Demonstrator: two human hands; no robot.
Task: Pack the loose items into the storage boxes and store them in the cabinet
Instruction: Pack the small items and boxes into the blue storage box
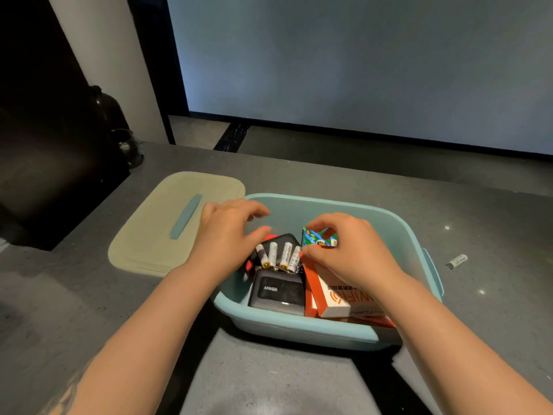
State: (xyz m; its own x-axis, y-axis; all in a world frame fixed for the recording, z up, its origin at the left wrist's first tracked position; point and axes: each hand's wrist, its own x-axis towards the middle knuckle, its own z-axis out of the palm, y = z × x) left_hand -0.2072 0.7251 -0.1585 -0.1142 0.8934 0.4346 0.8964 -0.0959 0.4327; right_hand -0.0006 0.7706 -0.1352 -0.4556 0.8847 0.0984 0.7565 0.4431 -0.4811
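Observation:
A light blue storage box [302, 330] stands on the grey counter. Inside it lie several white batteries [278, 254] on a black case, a black Anker power bank [276, 293], and orange and white cartons [335, 298]. My right hand [347, 250] pinches a small green and blue packet [318, 237] over the box's middle. My left hand [227, 235] hovers with loosely curled fingers over the box's left side, just above the batteries, and holds nothing. The box's beige lid [167, 223] with its blue strap lies flat to the left.
One loose battery [457, 261] lies on the counter [493, 235] right of the box. A dark vase [103, 106] and a glass jar [128, 146] stand at the back left. A large pale panel [359, 61] fills the far side.

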